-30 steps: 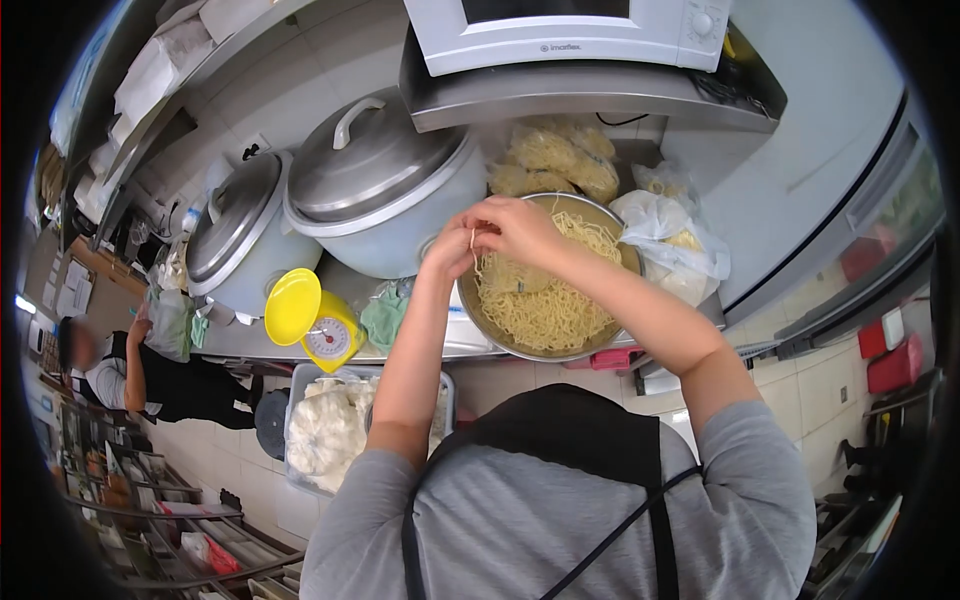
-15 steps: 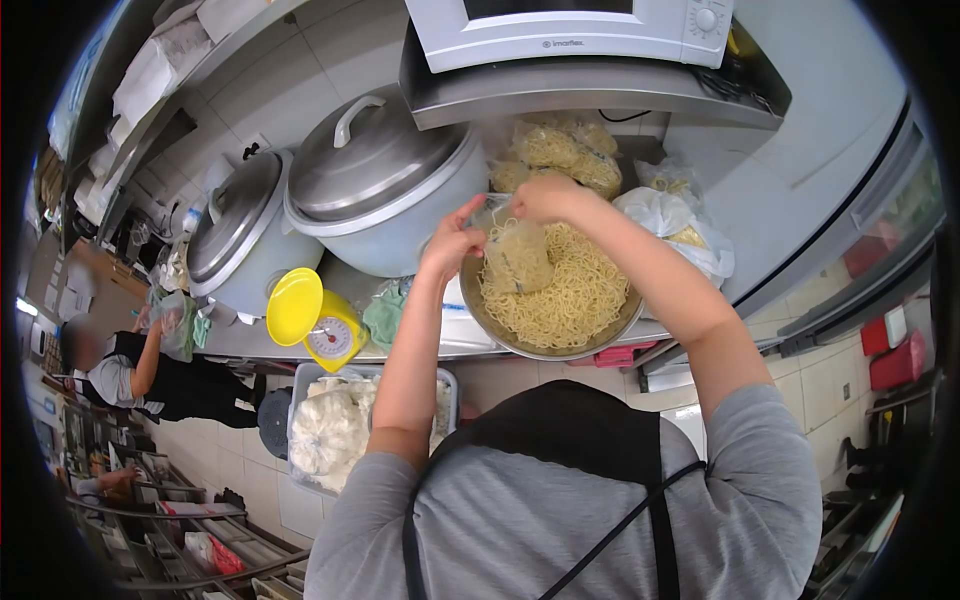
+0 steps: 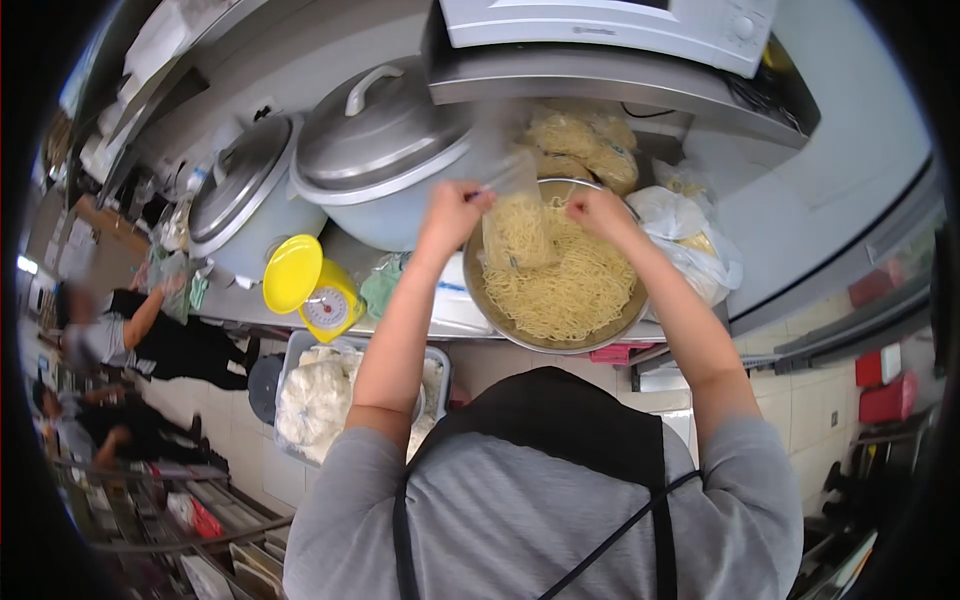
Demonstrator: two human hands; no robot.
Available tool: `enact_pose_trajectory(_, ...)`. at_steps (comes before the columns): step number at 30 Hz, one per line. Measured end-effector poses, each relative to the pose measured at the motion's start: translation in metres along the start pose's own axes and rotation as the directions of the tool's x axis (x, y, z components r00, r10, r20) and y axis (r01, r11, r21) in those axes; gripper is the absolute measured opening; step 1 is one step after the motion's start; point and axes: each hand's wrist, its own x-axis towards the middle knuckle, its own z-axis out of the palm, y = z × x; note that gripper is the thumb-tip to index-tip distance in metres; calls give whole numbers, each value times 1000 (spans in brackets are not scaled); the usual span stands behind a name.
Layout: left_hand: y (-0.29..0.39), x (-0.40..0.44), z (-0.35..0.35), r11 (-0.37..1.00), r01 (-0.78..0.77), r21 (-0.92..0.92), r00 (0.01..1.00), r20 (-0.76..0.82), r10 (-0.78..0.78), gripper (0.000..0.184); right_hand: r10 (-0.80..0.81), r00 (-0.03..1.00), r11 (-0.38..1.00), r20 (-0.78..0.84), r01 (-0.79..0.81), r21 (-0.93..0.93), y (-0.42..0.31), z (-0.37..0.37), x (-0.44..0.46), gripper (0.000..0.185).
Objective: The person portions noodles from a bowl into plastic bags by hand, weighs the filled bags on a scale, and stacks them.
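Observation:
A clear plastic bag (image 3: 518, 235) partly filled with yellow noodles hangs over the left side of a large metal bowl. My left hand (image 3: 456, 214) is closed on the bag's upper left edge. Loose noodles (image 3: 570, 300) fill the bowl (image 3: 485, 318). At the bowl's upper right, my right hand (image 3: 602, 214) is apart from the bag, its fingers closed close above the noodles. Whatever lies between those fingertips is too small to make out.
Filled noodle bags (image 3: 590, 145) sit behind the bowl, and a white bag (image 3: 680, 235) stands at its right. Left are two lidded pots (image 3: 375, 190) and a yellow scale (image 3: 330, 305). A microwave shelf (image 3: 610, 85) overhangs. Below, a tub (image 3: 290, 350) holds white bags. Co-workers (image 3: 165, 335) stand left.
My right hand has left the bag's mouth and moved right, over the noodles. My left hand still grips the bag, which now hangs more upright. The camera view has shifted slightly.

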Motion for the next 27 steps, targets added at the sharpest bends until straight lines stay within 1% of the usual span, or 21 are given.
enact_pose_trajectory(1,1,2,-18,998,-16,-63,998,-64,12,20,-70,997,997,43,69,19,7,18,-10,22)
enact_pose_trajectory(2,7,1,-40,999,6,-45,995,-97,-10,20,-150,985,988,86,147,44,14,40,-19,23)
enact_pose_trajectory(4,21,-5,-87,997,50,54,988,-148,-41,17,-99,955,963,281,163,-216,18,71,-39,27)
enact_pose_trajectory(6,15,-10,-126,997,74,38,966,-252,-62,16,-241,954,939,177,275,-204,20,80,-53,26)
enact_pose_trajectory(8,11,-17,-162,990,123,65,947,-306,-98,14,-122,970,992,209,117,37,16,60,-48,25)
enact_pose_trajectory(10,1,-21,-193,983,85,161,892,-452,-3,17,-97,994,982,44,88,166,18,38,-41,22)
enact_pose_trajectory(11,-5,-24,-207,981,95,169,889,-458,-7,17,-74,997,976,9,71,208,7,15,-41,22)
enact_pose_trajectory(12,-11,-26,-221,956,154,250,871,-491,-12,18,-46,999,967,-24,51,249,-2,-11,-41,22)
enact_pose_trajectory(13,-19,-29,-233,921,215,324,853,-522,-15,18,-48,997,948,-61,65,310,-6,-30,-39,21)
enact_pose_trajectory(14,-29,-32,-243,918,224,327,852,-523,-22,18,-45,994,926,-96,78,369,-6,-43,-36,21)
enact_pose_trajectory(15,-42,-35,-251,895,278,349,818,-574,-31,18,-48,995,924,-86,77,373,-5,-48,-33,21)
enact_pose_trajectory(16,-56,-40,-258,869,333,366,782,-622,-38,18,-70,989,856,-132,128,501,-5,-51,-31,22)
enact_pose_trajectory(17,-70,-46,-265,825,398,401,771,-634,-64,20,-85,980,768,-182,180,614,-5,-50,-31,22)
enact_pose_trajectory(18,-86,-51,-271,821,407,401,770,-633,-72,20,-86,981,766,-172,176,618,-5,-43,-31,22)
enact_pose_trajectory(20,-120,-64,-277,715,564,414,730,-654,-197,21,-113,992,910,-54,126,394,-4,-28,-34,22)
enact_pose_trajectory(21,-132,-70,-280,697,613,373,714,-638,-287,22,-58,995,966,86,34,256,-19,-29,-41,24)
enact_pose_trajectory(22,-136,-75,-283,694,616,372,713,-638,-291,22,-58,994,966,90,34,256,-16,-18,-44,24)
enact_pose_trajectory(24,-142,-85,-289,713,619,330,682,-676,-280,21,-155,976,986,151,143,88,-5,18,-47,28)
enact_pose_trajectory(25,-147,-87,-292,732,616,293,673,-679,-295,20,-154,976,986,156,141,88,-4,30,-50,28)
enact_pose_trajectory(26,-152,-90,-295,728,620,291,671,-678,-301,20,-213,956,977,199,205,62,-5,39,-54,30)
enact_pose_trajectory(27,-162,-91,-299,757,596,268,668,-688,-283,20,-271,932,962,242,269,41,-7,48,-58,32)
